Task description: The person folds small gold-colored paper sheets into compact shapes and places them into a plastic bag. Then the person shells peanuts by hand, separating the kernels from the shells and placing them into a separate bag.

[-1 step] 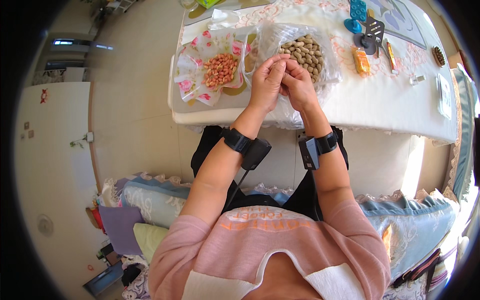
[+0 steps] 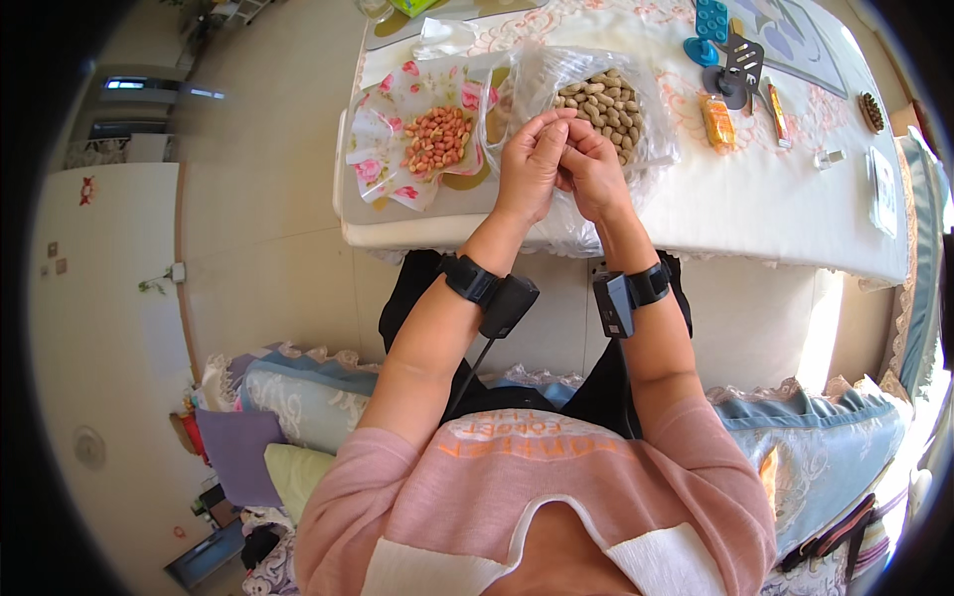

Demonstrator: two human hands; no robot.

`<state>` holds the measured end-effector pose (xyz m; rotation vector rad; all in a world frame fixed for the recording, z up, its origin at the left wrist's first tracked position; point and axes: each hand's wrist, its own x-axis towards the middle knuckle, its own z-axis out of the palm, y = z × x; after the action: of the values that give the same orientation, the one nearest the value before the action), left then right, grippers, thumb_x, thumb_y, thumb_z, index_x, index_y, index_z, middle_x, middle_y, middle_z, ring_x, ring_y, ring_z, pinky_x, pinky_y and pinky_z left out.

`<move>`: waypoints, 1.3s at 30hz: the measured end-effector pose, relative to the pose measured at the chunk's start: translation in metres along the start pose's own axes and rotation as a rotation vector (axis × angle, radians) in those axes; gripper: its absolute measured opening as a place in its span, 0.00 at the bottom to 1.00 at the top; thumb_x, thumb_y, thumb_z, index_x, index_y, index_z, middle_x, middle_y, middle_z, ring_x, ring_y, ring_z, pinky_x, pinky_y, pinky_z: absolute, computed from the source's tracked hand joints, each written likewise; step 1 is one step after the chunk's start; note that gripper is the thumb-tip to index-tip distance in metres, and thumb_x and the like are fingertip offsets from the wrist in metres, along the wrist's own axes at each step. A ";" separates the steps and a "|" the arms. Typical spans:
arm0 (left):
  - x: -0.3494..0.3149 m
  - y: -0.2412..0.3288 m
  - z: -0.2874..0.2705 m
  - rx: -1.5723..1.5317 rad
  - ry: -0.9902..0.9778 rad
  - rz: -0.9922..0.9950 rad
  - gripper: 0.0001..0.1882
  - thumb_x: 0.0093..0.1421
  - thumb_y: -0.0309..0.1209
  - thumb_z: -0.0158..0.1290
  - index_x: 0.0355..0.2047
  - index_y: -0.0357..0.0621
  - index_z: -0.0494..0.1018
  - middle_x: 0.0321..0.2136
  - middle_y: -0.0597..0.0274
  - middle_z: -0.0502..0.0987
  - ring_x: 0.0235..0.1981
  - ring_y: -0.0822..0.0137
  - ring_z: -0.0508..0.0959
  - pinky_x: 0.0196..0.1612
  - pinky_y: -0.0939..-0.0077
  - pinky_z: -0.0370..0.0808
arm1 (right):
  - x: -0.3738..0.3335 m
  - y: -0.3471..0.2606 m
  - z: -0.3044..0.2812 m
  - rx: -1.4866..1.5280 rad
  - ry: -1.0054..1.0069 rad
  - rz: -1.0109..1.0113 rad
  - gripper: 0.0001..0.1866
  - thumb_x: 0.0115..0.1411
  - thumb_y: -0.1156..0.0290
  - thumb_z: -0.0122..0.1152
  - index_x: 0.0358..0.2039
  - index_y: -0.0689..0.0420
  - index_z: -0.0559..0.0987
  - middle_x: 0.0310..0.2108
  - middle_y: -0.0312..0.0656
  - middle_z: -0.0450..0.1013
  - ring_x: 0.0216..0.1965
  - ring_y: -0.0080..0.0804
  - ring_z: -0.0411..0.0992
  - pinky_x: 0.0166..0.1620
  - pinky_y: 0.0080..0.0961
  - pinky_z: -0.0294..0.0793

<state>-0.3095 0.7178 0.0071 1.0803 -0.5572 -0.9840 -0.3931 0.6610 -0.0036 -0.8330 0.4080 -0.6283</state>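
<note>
My left hand [image 2: 534,162] and my right hand [image 2: 594,165] meet at the fingertips over the near edge of a clear plastic bag [image 2: 537,74]. Both are closed, thumbs and fingers pressed together; whatever they pinch is hidden behind the fingers. Unshelled peanuts [image 2: 618,114] fill the bag just beyond my right hand. To the left of my left hand, a heap of shelled reddish peanuts [image 2: 437,141] rests on a white tray liner with pink flowers [image 2: 370,134].
On the table's [image 2: 735,219] right half lie an orange packet [image 2: 717,123], a black slotted phone stand [image 2: 743,68], a blue stand [image 2: 702,50], an orange-handled tool [image 2: 777,111] and a brown brush [image 2: 872,111]. Crumpled white plastic [image 2: 445,38] sits at the back left.
</note>
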 end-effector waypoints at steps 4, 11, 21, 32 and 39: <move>-0.003 0.002 -0.004 -0.046 0.000 -0.054 0.19 0.68 0.37 0.46 0.52 0.36 0.70 0.40 0.59 0.79 0.22 0.79 0.72 0.19 0.87 0.70 | 0.000 0.001 0.002 0.014 -0.010 0.014 0.07 0.65 0.72 0.55 0.38 0.62 0.78 0.24 0.33 0.72 0.20 0.16 0.65 0.22 0.13 0.61; -0.008 0.025 -0.017 -0.227 -0.141 -0.094 0.22 0.64 0.32 0.45 0.57 0.37 0.65 0.54 0.46 0.71 0.23 0.77 0.71 0.28 0.78 0.74 | 0.001 -0.009 -0.001 0.162 -0.154 0.065 0.09 0.66 0.71 0.55 0.40 0.63 0.78 0.26 0.36 0.74 0.22 0.19 0.69 0.24 0.15 0.65; -0.013 0.028 -0.022 -0.019 -0.150 -0.053 0.23 0.68 0.36 0.45 0.59 0.37 0.63 0.53 0.50 0.73 0.32 0.75 0.74 0.32 0.80 0.75 | 0.004 -0.007 -0.002 0.042 -0.185 0.064 0.08 0.66 0.71 0.54 0.39 0.62 0.77 0.23 0.33 0.71 0.22 0.17 0.66 0.24 0.14 0.62; -0.009 0.026 -0.026 -0.102 -0.173 -0.084 0.21 0.68 0.34 0.45 0.58 0.36 0.65 0.45 0.57 0.76 0.35 0.74 0.77 0.32 0.79 0.78 | 0.002 -0.005 0.004 0.022 -0.120 0.052 0.06 0.64 0.71 0.56 0.34 0.60 0.77 0.23 0.32 0.71 0.18 0.16 0.63 0.21 0.13 0.58; -0.005 0.040 -0.033 0.068 -0.207 -0.170 0.21 0.63 0.24 0.44 0.56 0.29 0.65 0.35 0.53 0.78 0.23 0.66 0.78 0.29 0.71 0.80 | 0.003 -0.013 -0.003 0.053 -0.172 0.156 0.08 0.64 0.71 0.56 0.36 0.63 0.77 0.25 0.41 0.76 0.19 0.18 0.67 0.21 0.13 0.61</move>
<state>-0.2708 0.7430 0.0305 1.1062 -0.6797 -1.2422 -0.3970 0.6505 0.0046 -0.7893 0.2949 -0.4177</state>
